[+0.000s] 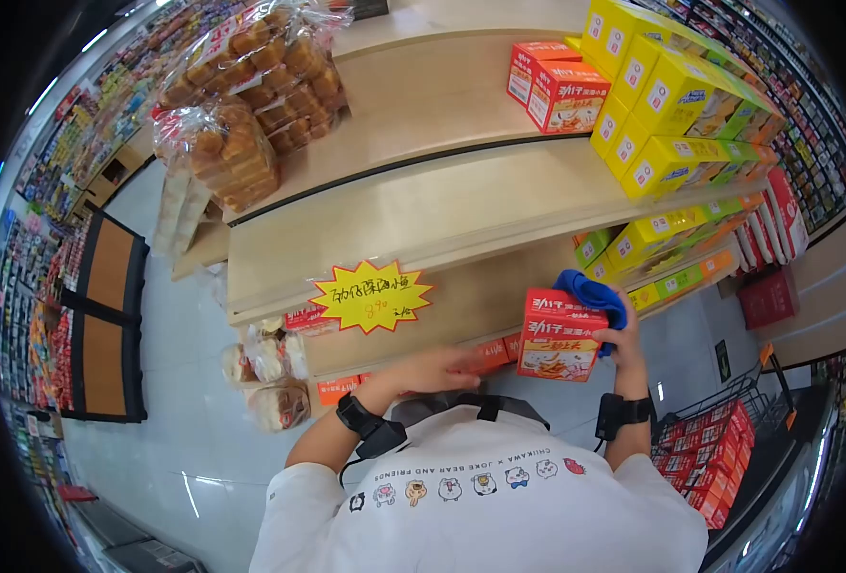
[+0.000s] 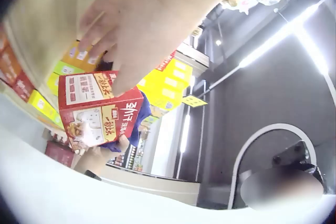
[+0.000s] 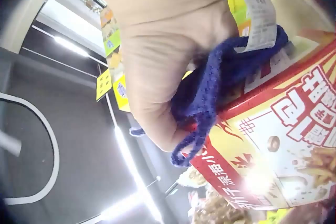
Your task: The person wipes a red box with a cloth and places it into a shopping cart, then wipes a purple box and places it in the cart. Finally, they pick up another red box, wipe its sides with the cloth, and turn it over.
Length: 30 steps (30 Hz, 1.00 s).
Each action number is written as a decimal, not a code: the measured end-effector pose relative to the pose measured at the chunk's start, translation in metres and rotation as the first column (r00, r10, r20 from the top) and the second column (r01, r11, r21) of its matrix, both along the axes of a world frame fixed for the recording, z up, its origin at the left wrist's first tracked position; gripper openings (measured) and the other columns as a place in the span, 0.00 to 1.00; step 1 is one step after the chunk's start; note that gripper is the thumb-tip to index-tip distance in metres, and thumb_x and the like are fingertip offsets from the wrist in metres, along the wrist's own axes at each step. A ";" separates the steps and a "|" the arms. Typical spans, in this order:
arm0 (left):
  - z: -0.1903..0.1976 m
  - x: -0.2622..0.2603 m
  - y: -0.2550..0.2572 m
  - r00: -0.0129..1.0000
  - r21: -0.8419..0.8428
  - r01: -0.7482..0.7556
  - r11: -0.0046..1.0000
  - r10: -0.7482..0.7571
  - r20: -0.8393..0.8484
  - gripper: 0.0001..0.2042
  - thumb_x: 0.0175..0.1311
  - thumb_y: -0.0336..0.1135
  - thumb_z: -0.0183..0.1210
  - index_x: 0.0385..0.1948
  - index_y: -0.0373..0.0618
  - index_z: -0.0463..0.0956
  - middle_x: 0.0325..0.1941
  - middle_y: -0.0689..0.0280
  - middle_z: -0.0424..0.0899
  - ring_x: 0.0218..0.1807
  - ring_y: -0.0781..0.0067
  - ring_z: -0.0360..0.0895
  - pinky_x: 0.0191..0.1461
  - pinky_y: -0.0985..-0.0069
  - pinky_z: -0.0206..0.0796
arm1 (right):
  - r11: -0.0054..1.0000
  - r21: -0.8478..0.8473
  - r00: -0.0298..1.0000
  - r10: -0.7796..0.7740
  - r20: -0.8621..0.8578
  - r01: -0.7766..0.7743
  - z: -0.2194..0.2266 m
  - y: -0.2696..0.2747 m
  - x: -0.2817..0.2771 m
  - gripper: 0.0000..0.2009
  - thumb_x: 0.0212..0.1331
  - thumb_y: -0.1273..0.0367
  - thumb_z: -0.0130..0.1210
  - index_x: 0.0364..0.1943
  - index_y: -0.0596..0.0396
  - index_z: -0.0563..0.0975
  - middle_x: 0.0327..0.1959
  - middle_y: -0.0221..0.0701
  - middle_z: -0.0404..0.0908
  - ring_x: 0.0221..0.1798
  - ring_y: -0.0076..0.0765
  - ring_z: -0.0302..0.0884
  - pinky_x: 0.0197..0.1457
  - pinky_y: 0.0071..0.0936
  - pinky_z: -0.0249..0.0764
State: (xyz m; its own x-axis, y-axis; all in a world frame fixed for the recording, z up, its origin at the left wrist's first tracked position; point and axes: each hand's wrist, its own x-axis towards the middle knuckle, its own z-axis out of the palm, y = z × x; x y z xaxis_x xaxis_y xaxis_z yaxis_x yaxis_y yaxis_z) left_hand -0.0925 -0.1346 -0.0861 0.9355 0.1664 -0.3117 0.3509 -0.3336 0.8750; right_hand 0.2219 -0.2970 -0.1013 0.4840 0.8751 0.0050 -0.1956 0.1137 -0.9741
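Note:
My right hand (image 1: 622,336) holds a red snack box (image 1: 559,349) upright in front of the shelves, with a blue cloth (image 1: 590,289) between palm and box. In the right wrist view the thumb side of the hand (image 3: 157,71) lies against the knitted-looking blue cloth (image 3: 202,92), which has a white tag (image 3: 261,22) and presses on the edge of the red box (image 3: 278,134). My left hand (image 1: 437,370) reaches towards the box with extended fingers and nothing in its grip. The left wrist view shows this hand (image 2: 126,29) overlapping the box's top.
Yellow boxes (image 1: 666,86) and a few red boxes (image 1: 566,91) stand on the upper shelf. Bagged bread (image 1: 227,143) fills its left end. A yellow price sign (image 1: 372,297) hangs at a shelf edge. More red boxes sit in a cart (image 1: 709,458) at the lower right.

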 end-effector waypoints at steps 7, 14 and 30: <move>0.075 0.015 0.019 0.794 0.186 -0.468 0.864 0.318 0.519 0.44 0.40 0.33 0.72 0.65 0.43 0.58 0.58 0.60 0.73 0.58 0.68 0.72 0.57 0.69 0.66 | 0.916 0.338 0.960 0.139 0.242 -0.218 0.073 0.066 -0.028 0.39 0.25 0.63 0.74 0.51 0.55 0.70 0.56 0.35 0.68 0.59 0.35 0.69 0.65 0.30 0.61; 0.084 0.024 0.044 0.676 -0.131 -0.532 0.836 0.513 0.529 0.42 0.39 0.28 0.73 0.62 0.44 0.60 0.59 0.62 0.66 0.61 0.66 0.68 0.62 0.68 0.66 | 0.867 0.386 0.860 0.090 0.503 -0.316 0.093 0.113 -0.041 0.31 0.30 0.64 0.74 0.46 0.51 0.75 0.57 0.37 0.66 0.62 0.37 0.64 0.65 0.31 0.60; 0.061 0.039 0.054 0.558 0.083 -0.719 0.690 0.501 0.661 0.39 0.36 0.31 0.74 0.56 0.42 0.64 0.53 0.60 0.68 0.56 0.63 0.70 0.59 0.68 0.69 | 0.964 0.124 0.822 -0.266 0.504 0.236 0.142 0.097 -0.082 0.14 0.45 0.75 0.63 0.39 0.60 0.77 0.38 0.36 0.81 0.39 0.36 0.79 0.48 0.26 0.72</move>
